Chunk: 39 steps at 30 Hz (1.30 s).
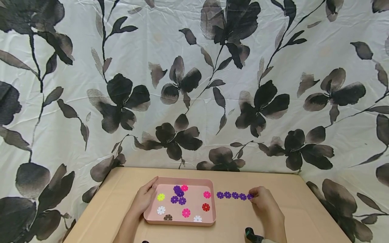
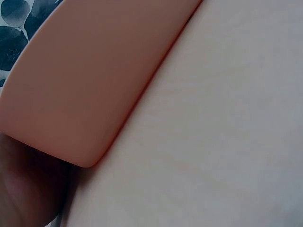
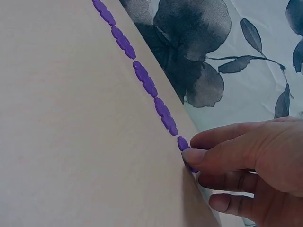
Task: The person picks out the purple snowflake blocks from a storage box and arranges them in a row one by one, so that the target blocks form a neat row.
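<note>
My left hand [image 1: 144,199] rests along the left side of a shallow pink tray [image 1: 180,223], fingers stretched toward its far corner. In the left wrist view, part of that hand shows dimly beside the tray's rounded end [image 2: 80,85]. Between thumb and finger, my right hand [image 1: 268,204] pinches a purple flower-shaped disc [image 3: 182,143], partly hidden by the fingertips. This disc stands at the right end of a straight row of similar purple flower discs [image 1: 235,195] on the table, right of the tray. Inside the tray, several more purple flower discs [image 1: 180,193] cluster near the top.
Also in the tray are pink [image 1: 186,212], red [image 1: 206,207], yellow-green [image 1: 160,196], white [image 1: 161,210] and brown [image 1: 168,217] flower discs. The tan table [image 1: 231,229] backs onto a floral cloth [image 1: 170,40]. A black band [image 1: 253,235] sits at my right wrist.
</note>
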Tool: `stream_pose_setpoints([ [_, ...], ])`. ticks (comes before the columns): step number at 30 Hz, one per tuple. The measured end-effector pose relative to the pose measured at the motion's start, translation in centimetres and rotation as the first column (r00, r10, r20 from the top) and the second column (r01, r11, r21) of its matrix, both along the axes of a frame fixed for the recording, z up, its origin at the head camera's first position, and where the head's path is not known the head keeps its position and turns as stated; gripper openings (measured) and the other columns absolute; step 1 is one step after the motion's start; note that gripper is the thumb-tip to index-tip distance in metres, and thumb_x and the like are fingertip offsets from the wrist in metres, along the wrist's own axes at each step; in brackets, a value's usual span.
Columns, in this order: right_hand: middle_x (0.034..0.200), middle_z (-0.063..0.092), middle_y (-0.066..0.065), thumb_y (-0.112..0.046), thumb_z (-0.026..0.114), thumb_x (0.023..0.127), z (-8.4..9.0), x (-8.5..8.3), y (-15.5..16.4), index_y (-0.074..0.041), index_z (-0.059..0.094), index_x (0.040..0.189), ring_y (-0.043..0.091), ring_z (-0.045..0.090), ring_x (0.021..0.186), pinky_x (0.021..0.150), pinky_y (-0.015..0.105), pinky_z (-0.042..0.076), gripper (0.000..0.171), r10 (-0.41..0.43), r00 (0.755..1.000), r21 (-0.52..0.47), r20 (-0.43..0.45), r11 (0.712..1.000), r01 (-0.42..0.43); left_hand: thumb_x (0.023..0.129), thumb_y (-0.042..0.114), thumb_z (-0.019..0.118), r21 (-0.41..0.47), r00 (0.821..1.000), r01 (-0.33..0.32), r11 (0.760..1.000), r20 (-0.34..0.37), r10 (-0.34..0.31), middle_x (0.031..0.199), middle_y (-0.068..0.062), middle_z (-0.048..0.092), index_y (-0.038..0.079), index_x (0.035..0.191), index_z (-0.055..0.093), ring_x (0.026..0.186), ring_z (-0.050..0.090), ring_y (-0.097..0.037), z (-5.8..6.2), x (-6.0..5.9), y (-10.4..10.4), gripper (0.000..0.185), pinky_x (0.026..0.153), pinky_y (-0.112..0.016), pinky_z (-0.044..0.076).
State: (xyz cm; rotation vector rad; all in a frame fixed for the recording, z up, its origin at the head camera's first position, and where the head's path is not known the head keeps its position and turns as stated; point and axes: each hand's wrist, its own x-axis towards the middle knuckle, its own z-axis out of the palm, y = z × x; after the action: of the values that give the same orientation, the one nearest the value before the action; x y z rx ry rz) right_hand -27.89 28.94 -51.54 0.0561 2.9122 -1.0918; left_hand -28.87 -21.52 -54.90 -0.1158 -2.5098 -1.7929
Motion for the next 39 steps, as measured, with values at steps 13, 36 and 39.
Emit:
stream_pose_setpoints([
  [13,0.113,0.073,0.012,-0.017,0.069,0.102,2.6,-0.6,-2.5,-0.004,0.074,0.124,0.020,0.064,0.096,0.077,0.021,0.055,0.027,-0.062,0.930,-0.114,-0.362,0.993,0.022,0.113,0.022,0.043,0.014,1.000,0.003,1.000,0.012,-0.003,0.167,-0.013,0.037,0.012,0.160,0.043,0.157,0.027,-0.036,-0.3,-0.1,0.0,0.047,0.131,-0.056,0.019],
  [36,0.125,0.060,0.000,-0.011,0.076,0.095,2.5,-1.2,-15.3,-0.016,0.071,0.130,0.014,0.059,0.091,0.071,0.019,0.057,0.036,0.175,0.902,-0.123,-0.395,0.963,-0.241,0.113,0.021,0.043,0.008,1.000,-0.007,1.000,0.003,0.007,0.167,-0.014,0.038,0.011,0.159,0.043,0.157,0.028,-0.037,-0.6,-0.3,0.0,0.047,0.130,-0.057,0.021],
  [39,0.124,0.061,0.000,-0.015,0.077,0.096,2.3,-1.1,-16.3,-0.017,0.069,0.132,0.013,0.059,0.089,0.071,0.018,0.058,0.037,0.221,0.899,-0.121,-0.379,0.951,-0.285,0.113,0.022,0.043,0.013,1.000,-0.005,1.000,0.011,0.005,0.167,-0.013,0.037,0.012,0.160,0.042,0.157,0.027,-0.036,-0.6,-0.5,0.0,0.048,0.131,-0.056,0.020],
])
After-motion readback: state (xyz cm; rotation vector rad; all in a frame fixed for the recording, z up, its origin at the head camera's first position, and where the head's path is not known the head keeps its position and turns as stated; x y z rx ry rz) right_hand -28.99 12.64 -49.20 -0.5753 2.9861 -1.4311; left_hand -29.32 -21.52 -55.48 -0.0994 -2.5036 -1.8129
